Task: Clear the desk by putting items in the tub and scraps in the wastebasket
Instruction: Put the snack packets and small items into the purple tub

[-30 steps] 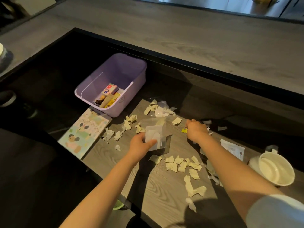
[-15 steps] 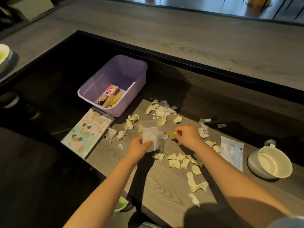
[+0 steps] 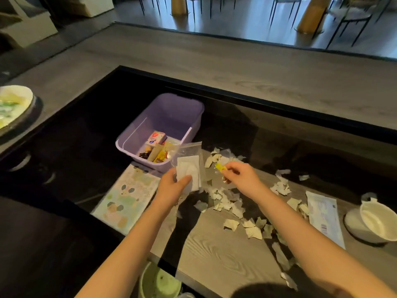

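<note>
Tub (image 3: 137,139) by the tabletop's (image 3: 214,250) far corner holds a carton (image 3: 156,137) and packets (image 3: 162,154). Your left hand (image 3: 171,188) grips a clear bag (image 3: 190,166) near its rim. Your right hand (image 3: 240,179) pinches a yellow scrap (image 3: 221,167) over scattered paper scraps (image 3: 232,223).

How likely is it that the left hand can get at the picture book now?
Probably yes: the picture book lies uncovered close beside the left hand, with nothing between them. But that hand grips a clear bag, so it would likely have to drop that first.
</note>
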Motion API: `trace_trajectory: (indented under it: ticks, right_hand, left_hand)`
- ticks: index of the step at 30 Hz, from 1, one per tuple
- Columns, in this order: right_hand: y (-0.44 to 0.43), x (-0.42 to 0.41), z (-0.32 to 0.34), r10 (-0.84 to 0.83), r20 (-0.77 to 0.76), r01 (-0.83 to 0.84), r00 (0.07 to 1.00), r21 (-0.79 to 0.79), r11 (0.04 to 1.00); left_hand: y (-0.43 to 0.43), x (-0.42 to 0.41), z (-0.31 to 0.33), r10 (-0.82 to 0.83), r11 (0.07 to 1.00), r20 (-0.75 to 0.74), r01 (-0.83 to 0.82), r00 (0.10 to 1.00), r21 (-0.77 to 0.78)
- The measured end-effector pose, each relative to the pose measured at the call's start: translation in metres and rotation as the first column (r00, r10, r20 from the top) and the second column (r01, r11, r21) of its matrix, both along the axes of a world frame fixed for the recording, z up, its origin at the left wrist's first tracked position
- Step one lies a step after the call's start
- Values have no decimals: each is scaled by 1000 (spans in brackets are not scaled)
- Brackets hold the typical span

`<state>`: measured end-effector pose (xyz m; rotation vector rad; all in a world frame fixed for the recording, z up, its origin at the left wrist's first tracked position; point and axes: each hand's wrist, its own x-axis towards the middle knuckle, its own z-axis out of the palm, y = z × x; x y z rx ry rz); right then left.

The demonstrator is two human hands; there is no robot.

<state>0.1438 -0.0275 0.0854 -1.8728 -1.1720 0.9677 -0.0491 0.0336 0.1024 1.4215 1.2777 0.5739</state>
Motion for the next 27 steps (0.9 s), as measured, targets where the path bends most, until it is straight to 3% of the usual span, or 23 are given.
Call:
trace_trajectory:
  ticks: [8, 13, 15, 18, 21, 25, 26, 27]
  right_hand:
    - [76, -51, 22, -72, -74, 79, 995, 103, 992]
    - [121, -68, 24, -94, -16, 95, 995, 114, 989]
    - [136, -71, 22, -102, -8, 102, 995, 98, 990]
    - [152, -76, 21, -103, 7, 102, 995, 92, 991]
    - [163, -79, 20, -83, 31, 80, 996, 85, 993]
    - [173, -80, 17, -66, 65, 60, 996, 83, 995]
    - [175, -80, 16, -66, 72, 60, 995, 86, 995]
    - [178, -80, 14, -65, 78, 58, 995, 89, 994]
  left_hand:
    - [112, -45, 22, -11, 972, -73, 27, 997, 234]
    - [188, -50, 19, 4, 956, -351, 99, 936, 276]
    - [213, -49, 11, -37, 956, -492, 175, 870, 237]
    - [244, -47, -4, -195, 951, -644, 303, 740, 60]
    - [255, -42, -14, -296, 917, -780, 392, 552, -71]
    - [256, -36, -23, -475, 818, -836, 489, 275, -304]
    - [260, -35, -30, -480, 808, -846, 491, 230, -325]
    - [260, -35, -33, -475, 828, -846, 447, 242, -338]
